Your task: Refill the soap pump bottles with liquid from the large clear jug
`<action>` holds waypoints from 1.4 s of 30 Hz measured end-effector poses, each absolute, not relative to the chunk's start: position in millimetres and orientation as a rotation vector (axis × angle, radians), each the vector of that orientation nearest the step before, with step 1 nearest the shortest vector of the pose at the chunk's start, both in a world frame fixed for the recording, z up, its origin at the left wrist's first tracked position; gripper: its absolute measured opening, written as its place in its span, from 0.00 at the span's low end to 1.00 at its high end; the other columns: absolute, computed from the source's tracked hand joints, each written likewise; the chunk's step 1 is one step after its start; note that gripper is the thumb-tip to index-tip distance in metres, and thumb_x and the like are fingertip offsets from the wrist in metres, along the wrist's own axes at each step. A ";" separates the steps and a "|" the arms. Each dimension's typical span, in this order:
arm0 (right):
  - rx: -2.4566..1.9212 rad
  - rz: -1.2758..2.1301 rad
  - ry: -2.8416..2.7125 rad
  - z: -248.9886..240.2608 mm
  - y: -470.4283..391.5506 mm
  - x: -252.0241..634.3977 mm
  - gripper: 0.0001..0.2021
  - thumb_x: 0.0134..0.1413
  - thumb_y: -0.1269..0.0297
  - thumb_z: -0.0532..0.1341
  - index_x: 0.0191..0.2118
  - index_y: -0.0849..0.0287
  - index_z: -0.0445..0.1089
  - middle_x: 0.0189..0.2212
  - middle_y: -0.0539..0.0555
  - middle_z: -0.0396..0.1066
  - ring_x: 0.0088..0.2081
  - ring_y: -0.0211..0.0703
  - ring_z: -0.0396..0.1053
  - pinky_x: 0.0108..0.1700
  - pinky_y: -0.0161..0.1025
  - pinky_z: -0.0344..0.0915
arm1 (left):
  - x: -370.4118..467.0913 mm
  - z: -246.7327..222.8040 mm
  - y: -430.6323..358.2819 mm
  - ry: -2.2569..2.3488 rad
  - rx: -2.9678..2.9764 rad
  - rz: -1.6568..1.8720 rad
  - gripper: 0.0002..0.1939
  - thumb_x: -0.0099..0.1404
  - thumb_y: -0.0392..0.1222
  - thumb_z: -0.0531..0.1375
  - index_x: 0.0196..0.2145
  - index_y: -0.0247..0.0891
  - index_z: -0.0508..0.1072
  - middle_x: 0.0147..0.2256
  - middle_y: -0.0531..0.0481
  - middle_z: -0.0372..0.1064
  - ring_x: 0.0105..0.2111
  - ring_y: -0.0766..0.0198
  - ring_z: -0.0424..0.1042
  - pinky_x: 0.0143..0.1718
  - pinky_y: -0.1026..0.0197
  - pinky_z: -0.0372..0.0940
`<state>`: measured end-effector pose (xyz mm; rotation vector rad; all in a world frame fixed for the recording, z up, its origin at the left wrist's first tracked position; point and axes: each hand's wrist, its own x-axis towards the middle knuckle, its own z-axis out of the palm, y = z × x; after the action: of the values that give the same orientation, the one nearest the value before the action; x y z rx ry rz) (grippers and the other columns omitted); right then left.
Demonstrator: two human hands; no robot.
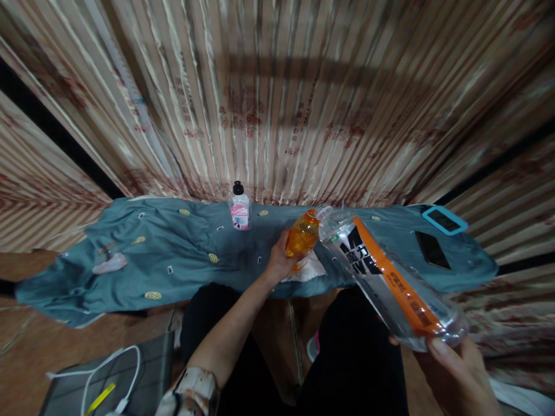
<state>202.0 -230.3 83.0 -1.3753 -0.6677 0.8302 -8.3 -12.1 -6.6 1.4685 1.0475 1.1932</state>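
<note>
My left hand (280,257) is wrapped round a small orange bottle (303,234), held tilted with its neck up and to the right. My right hand (459,367) grips the base of a large clear plastic bottle (390,277) that has an orange and black label. The big bottle slants down to the left, and its mouth meets the neck of the orange bottle. Whether liquid is passing between them I cannot tell. Beneath my left hand, a white tissue (307,268) with an orange mark lies on the cloth.
A teal patterned cloth (165,248) covers the narrow table. On it stand or lie a clear black-capped bottle (240,208), a dark phone (432,249), a blue-framed device (445,220) and a crumpled clear wrapper (110,263). A striped curtain (269,115) hangs behind; a white cable (108,364) lies lower left.
</note>
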 end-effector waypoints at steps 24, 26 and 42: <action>-1.383 0.819 -0.652 77.2 -230.9 206.6 0.32 0.48 0.54 0.72 0.61 0.51 0.72 0.55 0.61 0.73 0.46 0.56 0.75 0.36 0.45 0.79 | -9.0 -9.5 -11.0 1.035 1.474 1.177 0.34 0.53 0.39 0.72 0.56 0.39 0.68 0.51 0.44 0.76 0.52 0.50 0.76 0.56 0.51 0.70; -1.394 0.821 -0.657 77.6 -231.4 206.7 0.32 0.49 0.53 0.72 0.61 0.50 0.72 0.55 0.60 0.73 0.46 0.56 0.74 0.36 0.45 0.79 | -9.1 -9.3 -11.3 1.040 1.476 1.181 0.34 0.53 0.39 0.73 0.56 0.39 0.68 0.50 0.45 0.76 0.51 0.51 0.76 0.55 0.52 0.70; -1.375 0.824 -0.699 77.8 -230.9 206.0 0.28 0.52 0.54 0.70 0.59 0.52 0.73 0.54 0.61 0.73 0.45 0.55 0.74 0.35 0.45 0.79 | -8.9 -10.1 -10.9 1.023 1.480 1.174 0.35 0.53 0.37 0.72 0.57 0.39 0.67 0.51 0.44 0.75 0.52 0.52 0.76 0.55 0.52 0.70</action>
<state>206.0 -230.9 77.8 -1.3752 -0.6992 0.8240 -8.9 -10.9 -10.1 1.4797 1.0230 1.1741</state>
